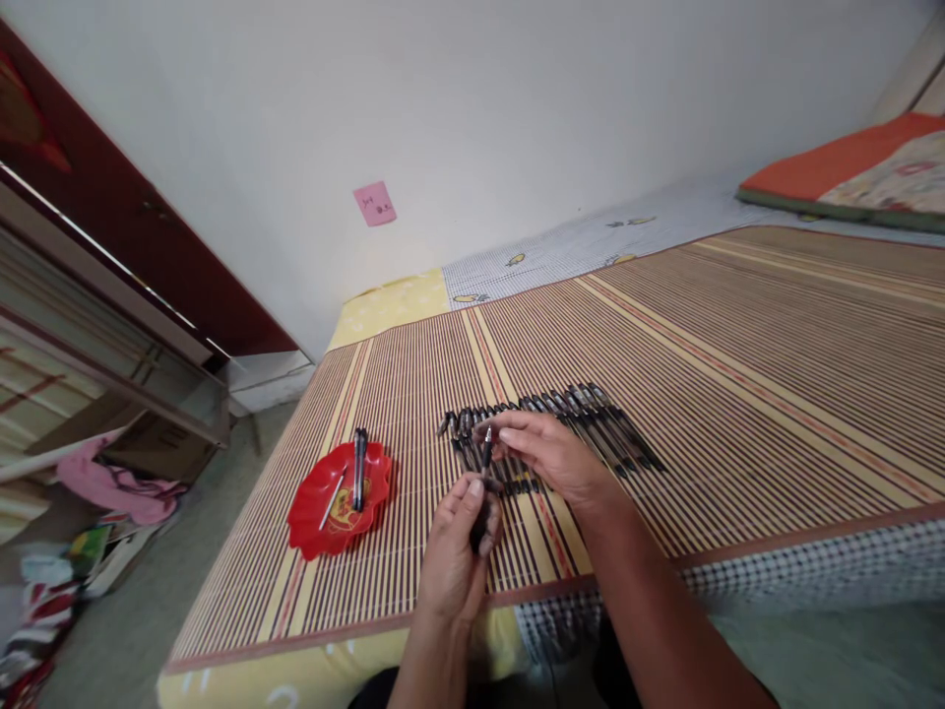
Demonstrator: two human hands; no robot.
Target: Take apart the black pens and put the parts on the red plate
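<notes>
Both hands work over a striped bamboo mat (738, 354) spread on a bed. The left hand (454, 556) is closed around the lower part of a dark slim pen (483, 492), its fingers curled about the barrel and the thumb pressed against it. The right hand (550, 453) reaches in from the right and pinches the upper end of that same pen between thumb and forefinger, so the pen stands nearly upright between the two hands, just above the mat's near edge.

Right behind the hands lies a row of dark pens (583, 423), laid side by side on the mat and slanting from upper left to lower right; the right hand covers part of the row. To the left, well apart from the hands, sits a red plastic scalloped dish (310, 512) holding one dark pen (359, 463) and a thin pale refill (332, 499). A pink sticky note (375, 204) is stuck on the white wall behind the bed, and an orange-edged folded quilt (849, 162) lies at the far right corner.
</notes>
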